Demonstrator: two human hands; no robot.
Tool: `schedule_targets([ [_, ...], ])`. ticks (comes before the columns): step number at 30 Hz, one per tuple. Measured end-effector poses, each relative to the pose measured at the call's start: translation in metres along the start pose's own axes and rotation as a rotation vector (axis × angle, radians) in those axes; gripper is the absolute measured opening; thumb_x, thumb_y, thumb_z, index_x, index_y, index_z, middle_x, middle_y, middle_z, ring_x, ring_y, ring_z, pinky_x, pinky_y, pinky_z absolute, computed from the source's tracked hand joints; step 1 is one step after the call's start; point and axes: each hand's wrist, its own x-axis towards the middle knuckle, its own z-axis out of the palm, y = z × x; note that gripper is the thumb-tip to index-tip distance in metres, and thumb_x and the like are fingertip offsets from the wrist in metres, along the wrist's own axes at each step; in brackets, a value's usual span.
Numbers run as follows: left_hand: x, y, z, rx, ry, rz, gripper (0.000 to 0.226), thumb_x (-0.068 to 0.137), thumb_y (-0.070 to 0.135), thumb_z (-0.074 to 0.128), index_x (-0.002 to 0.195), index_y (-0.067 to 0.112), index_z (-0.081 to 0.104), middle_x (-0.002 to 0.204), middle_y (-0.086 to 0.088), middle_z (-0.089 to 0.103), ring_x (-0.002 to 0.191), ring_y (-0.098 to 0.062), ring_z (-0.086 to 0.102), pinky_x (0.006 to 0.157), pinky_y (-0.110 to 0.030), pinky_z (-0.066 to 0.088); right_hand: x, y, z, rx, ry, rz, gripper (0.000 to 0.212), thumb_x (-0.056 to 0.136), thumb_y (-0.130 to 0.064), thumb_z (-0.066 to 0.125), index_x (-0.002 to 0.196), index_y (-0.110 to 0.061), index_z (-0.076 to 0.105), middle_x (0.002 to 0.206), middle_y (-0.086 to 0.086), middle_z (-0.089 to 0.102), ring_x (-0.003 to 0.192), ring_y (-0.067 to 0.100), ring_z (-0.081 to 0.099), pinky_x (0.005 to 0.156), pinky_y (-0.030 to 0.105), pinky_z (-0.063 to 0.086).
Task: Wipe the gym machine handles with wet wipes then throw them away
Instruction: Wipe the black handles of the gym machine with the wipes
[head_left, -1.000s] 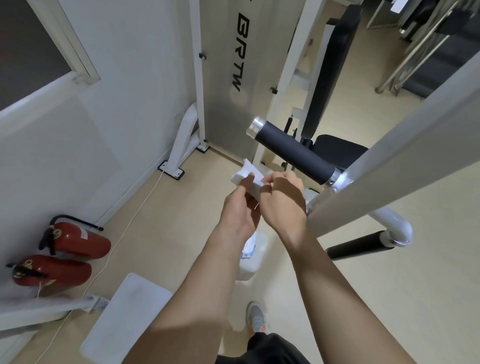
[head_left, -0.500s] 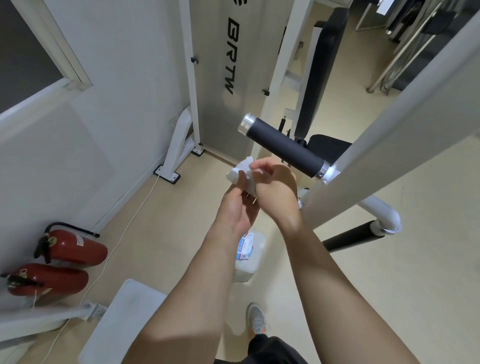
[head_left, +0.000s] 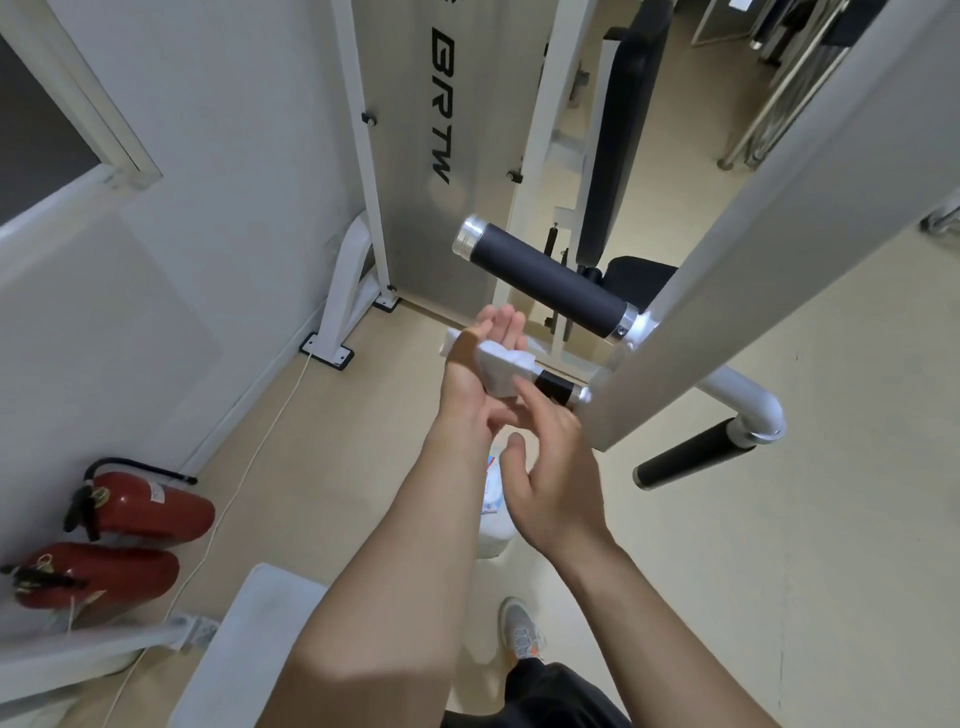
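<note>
My left hand (head_left: 475, 371) is held palm up with straight fingers, and a folded white wet wipe (head_left: 503, 370) lies across the palm. My right hand (head_left: 553, 467) is just below it, fingers relaxed, fingertips touching the wipe's near edge. The black foam handle (head_left: 545, 283) with silver end caps juts left from the white machine arm (head_left: 769, 249), just above both hands. A short black stretch of a second handle (head_left: 557, 388) shows right beside the wipe. A third black handle (head_left: 691, 457) sticks out lower right.
A white wipes pack (head_left: 493, 493) stands on the floor under my hands. Two red fire extinguishers (head_left: 140, 512) lie by the left wall. A white pad (head_left: 249, 649) is near left; my shoe (head_left: 522, 631) is below. The seat (head_left: 641, 275) sits behind the handle.
Both hands were pinching the wipe together a second ago. Now the left hand has opened flat under the wipe and the right hand has let go and dropped lower.
</note>
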Motion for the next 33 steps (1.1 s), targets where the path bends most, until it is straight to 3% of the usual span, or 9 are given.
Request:
schedule_targets([
  [4,0.0,-0.007,0.012,-0.09,-0.02,-0.022,0.029,0.093,0.038,0.069,0.072,0.021,0.058,0.06,0.007,0.061,0.054,-0.008,0.062,0.067,-0.031,0.057,-0.011,-0.011,-0.044,-0.056,0.426,-0.114,0.033,0.079,-0.015,0.056,0.111,-0.019,0.054,0.102,-0.002,0.06,0.102,0.012,0.051,0.082,0.043,0.046],
  [7,-0.003,-0.016,0.017,-0.075,0.06,-0.024,0.042,0.091,0.046,0.069,0.061,0.021,0.052,0.054,0.007,0.053,0.048,-0.008,0.055,0.07,-0.032,0.056,0.01,0.0,-0.074,-0.201,0.68,-0.079,0.058,0.073,-0.018,0.07,0.125,-0.011,0.044,0.126,0.01,0.049,0.121,0.024,0.045,0.095,0.053,0.042],
  [10,-0.007,-0.026,0.03,0.038,0.182,-0.025,0.041,0.088,0.043,0.073,0.065,0.02,0.048,0.052,0.007,0.05,0.047,-0.011,0.054,0.067,-0.033,0.053,0.035,0.001,-0.087,-0.144,0.68,-0.077,0.07,0.07,-0.025,0.081,0.122,-0.017,0.034,0.131,0.011,0.048,0.115,0.03,0.053,0.083,0.051,0.047],
  [13,-0.006,-0.042,0.047,0.127,0.28,-0.062,0.022,0.09,0.034,0.071,0.083,0.014,0.063,0.072,0.0,0.059,0.069,-0.022,0.063,0.067,-0.035,0.055,0.045,-0.007,-0.089,0.012,0.687,0.1,0.079,0.072,-0.035,0.083,0.127,-0.02,0.027,0.124,-0.013,0.052,0.104,0.021,0.061,0.078,0.047,0.051],
  [15,-0.009,-0.056,0.055,0.151,0.328,-0.103,0.021,0.09,0.032,0.07,0.085,0.013,0.066,0.076,-0.001,0.064,0.074,-0.024,0.066,0.064,-0.033,0.051,0.055,-0.011,-0.093,-0.045,0.632,0.277,0.085,0.07,-0.05,0.078,0.133,-0.021,0.03,0.1,-0.015,0.061,0.084,0.015,0.062,0.082,0.045,0.051],
  [17,-0.013,-0.064,0.058,0.133,0.338,-0.13,0.03,0.088,0.03,0.072,0.069,0.014,0.056,0.057,0.001,0.062,0.059,-0.022,0.063,0.061,-0.03,0.049,0.064,-0.011,-0.097,-0.21,0.603,0.399,0.068,0.066,-0.059,0.073,0.113,-0.02,0.044,0.07,-0.017,0.051,0.063,0.001,0.049,0.084,0.044,0.05],
  [21,-0.006,-0.047,0.045,0.018,0.121,-0.132,0.041,0.093,0.016,0.06,0.06,0.02,0.037,0.045,0.009,0.04,0.041,-0.01,0.043,0.052,-0.023,0.05,0.071,-0.01,-0.094,-0.269,0.589,0.366,0.054,0.067,-0.057,0.075,0.095,-0.024,0.042,0.06,-0.02,0.035,0.054,0.004,0.037,0.08,0.038,0.047],
  [28,0.008,-0.021,0.017,-0.294,-0.282,0.012,0.042,0.089,0.026,0.052,0.048,0.016,0.051,0.045,0.004,0.05,0.042,-0.011,0.05,0.055,-0.022,0.05,0.076,-0.013,-0.083,-0.228,0.638,0.282,0.054,0.065,-0.051,0.079,0.099,-0.019,0.051,0.062,-0.026,0.031,0.058,0.013,0.029,0.071,0.035,0.046],
  [33,0.002,-0.007,0.036,-0.067,0.109,0.036,0.05,0.096,0.03,0.058,0.051,0.021,0.042,0.044,0.008,0.043,0.043,-0.011,0.047,0.064,-0.026,0.052,0.079,-0.014,-0.082,-0.243,0.686,0.254,0.053,0.062,-0.046,0.081,0.095,-0.014,0.055,0.063,-0.026,0.026,0.053,0.013,0.03,0.068,0.035,0.047],
])
